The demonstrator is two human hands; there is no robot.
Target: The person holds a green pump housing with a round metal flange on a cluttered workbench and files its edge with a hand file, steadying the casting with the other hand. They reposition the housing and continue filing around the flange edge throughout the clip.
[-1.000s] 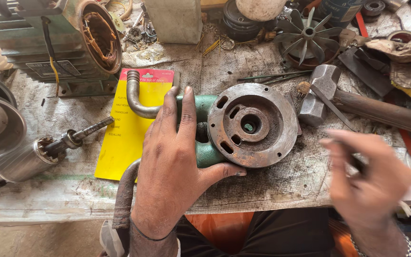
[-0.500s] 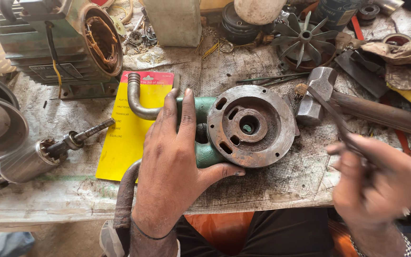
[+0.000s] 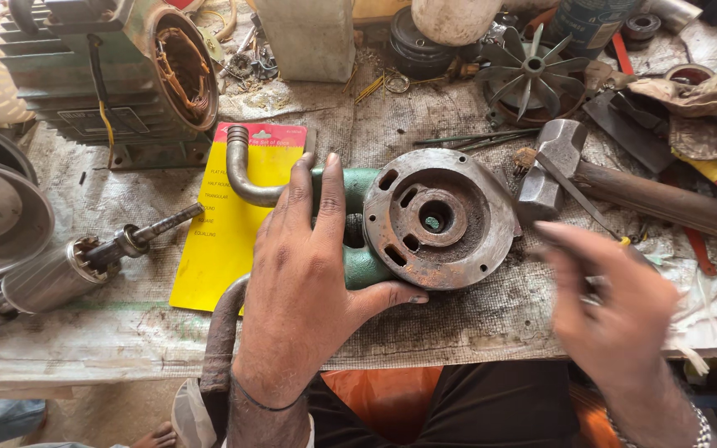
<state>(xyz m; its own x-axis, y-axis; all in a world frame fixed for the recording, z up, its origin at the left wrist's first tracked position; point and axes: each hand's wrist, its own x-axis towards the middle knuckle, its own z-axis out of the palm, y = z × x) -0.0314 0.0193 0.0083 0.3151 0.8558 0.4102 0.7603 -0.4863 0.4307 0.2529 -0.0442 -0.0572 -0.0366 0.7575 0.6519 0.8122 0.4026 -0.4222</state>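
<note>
**Hand on a rusty pump part**

The green pump body [image 3: 350,249] lies in the middle of the bench [image 3: 126,332]. Its round rusty plate [image 3: 441,217] faces up, with a hole in the middle. The left hand [image 3: 309,282] lies flat on the green part, fingers spread, thumb pressed under the plate edge, holding it down. Two bent grey pipes [image 3: 246,178] stick out on the left, one far and one near.

The right hand [image 3: 616,307] is blurry, just right of the plate. It is curled around a thin metal tool [image 3: 578,199], which points up toward the hammer [image 3: 591,178].

A yellow card [image 3: 226,232] lies under the pipes. Left of it lies a shiny rotor with a shaft [image 3: 68,270]. Far left stands a green motor shell [image 3: 118,75]. A grey fan wheel [image 3: 533,75] sits at the far side.
</note>
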